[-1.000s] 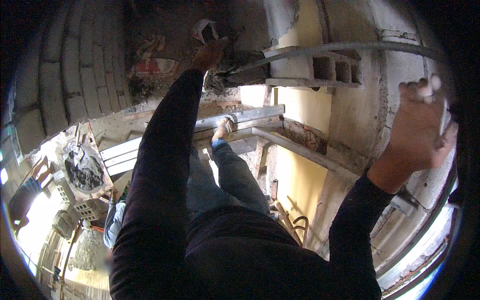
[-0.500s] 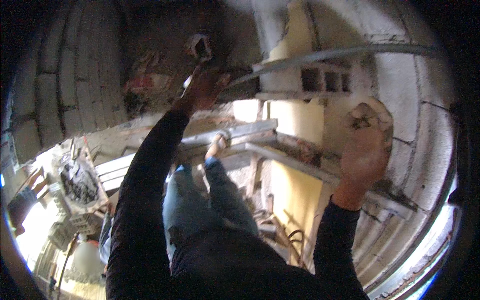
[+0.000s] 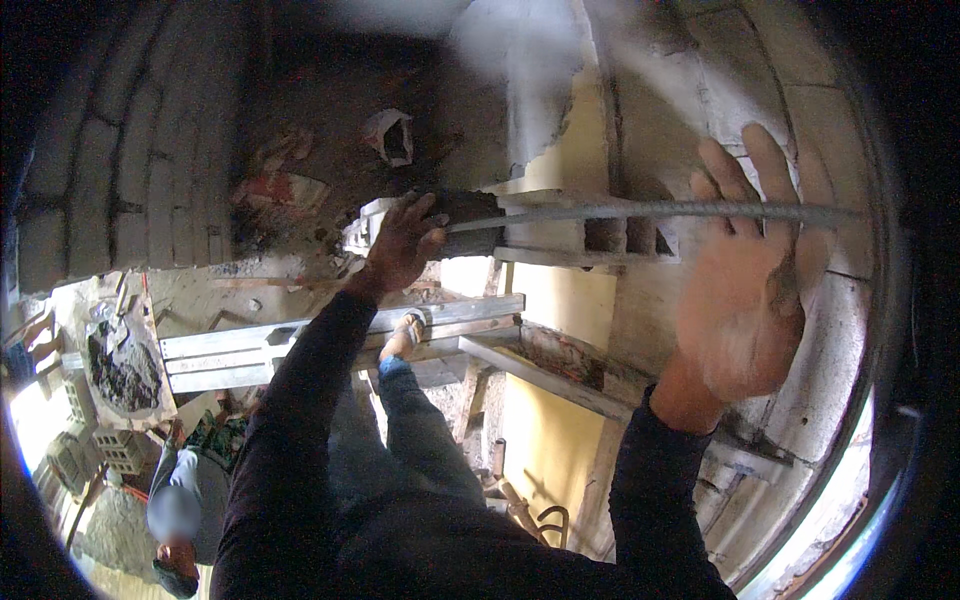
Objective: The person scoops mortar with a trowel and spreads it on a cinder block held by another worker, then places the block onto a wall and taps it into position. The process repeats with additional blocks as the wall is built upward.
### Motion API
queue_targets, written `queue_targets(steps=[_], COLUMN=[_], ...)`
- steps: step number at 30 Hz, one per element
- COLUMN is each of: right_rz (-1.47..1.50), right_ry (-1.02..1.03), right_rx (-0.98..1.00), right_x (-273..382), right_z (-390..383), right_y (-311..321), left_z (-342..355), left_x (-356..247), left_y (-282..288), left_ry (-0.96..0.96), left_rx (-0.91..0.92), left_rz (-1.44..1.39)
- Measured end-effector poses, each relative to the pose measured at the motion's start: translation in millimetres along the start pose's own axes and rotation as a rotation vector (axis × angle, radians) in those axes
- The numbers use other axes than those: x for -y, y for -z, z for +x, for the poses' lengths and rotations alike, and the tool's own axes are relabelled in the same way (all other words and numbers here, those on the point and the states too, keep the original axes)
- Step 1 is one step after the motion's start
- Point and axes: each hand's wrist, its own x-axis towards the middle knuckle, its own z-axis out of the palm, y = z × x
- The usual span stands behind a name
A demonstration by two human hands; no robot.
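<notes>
A ribbed steel bar (image 3: 600,211) runs across the upper part of the view, from the middle to the far right. At its left end my left hand (image 3: 400,245) has its fingers and thumb bent around the tip, just beside a dark patch on the block row. My right hand (image 3: 745,310) is raised at the right with palm and fingers spread. The bar crosses in front of its fingers without being gripped. Below the bar lies a hollow concrete block (image 3: 545,257) with its square openings showing.
Another person's hand (image 3: 403,338) in a blue sleeve rests on long beams (image 3: 470,315) below. A board with wet mortar (image 3: 122,370) lies at the left, near a second person (image 3: 195,500). Block walls (image 3: 130,190) rise on both sides. A torn white bag (image 3: 390,137) lies farther off.
My right hand has gone from curled fingers to spread ones. The bar, the block and my left hand now appear lower in view, and the whole view has shifted too.
</notes>
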Motion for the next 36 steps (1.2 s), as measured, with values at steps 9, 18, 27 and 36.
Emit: queue_targets(steps=[9,18,27,36], right_rz=[0.174,-0.013,0.375,0.192], right_ry=[-0.021,-0.237,-1.895,-2.227], right_rx=[-0.044,-0.302,0.47,0.541], right_x=[-1,-88,-182,-208], right_z=[-4,-115,-422,-443], right_y=[4,78,-22,-56], left_z=[-1,-159,-476,-546], left_x=[-7,-5,122,205], left_y=[7,28,-1,-75], left_ry=[0.005,0.39,1.512,1.704], left_rx=[0.043,-0.217,0.075,-0.695], left_rz=[0.167,-0.25,0.151,-0.355])
